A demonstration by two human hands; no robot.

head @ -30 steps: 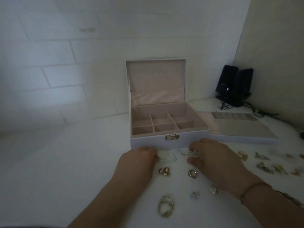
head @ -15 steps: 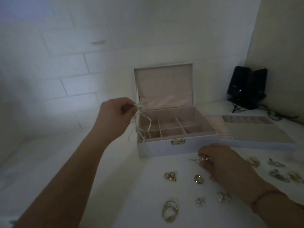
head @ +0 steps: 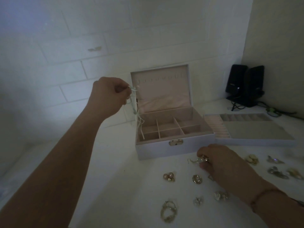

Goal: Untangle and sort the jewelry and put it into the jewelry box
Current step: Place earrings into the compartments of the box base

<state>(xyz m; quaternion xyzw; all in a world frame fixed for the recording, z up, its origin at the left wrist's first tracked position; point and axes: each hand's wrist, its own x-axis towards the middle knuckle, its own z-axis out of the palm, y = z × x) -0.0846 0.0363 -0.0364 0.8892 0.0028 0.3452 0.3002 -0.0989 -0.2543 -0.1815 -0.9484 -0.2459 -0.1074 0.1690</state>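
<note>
The single head-worn camera looks forward and down, close over the white table (head: 115, 178).

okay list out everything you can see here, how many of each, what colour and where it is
jewelry box: one, pale lilac with pinkish lining, lid open, centre of the table
removable tray: one, pale with grey lining, right of the box, touching it
pale necklace: one, whitish green, hanging from the raised hand over the box's left edge
pearl earrings: one cluster, pinkish gold, on the table in front of the box
loose jewelry pieces: about ten, gold and silver, scattered over the table front and right
speakers: two, black, back right corner
table: one, white
brick wall: white, behind
left hand: raised, pinching the necklace
right hand: on the table, holding a gold piece
</note>
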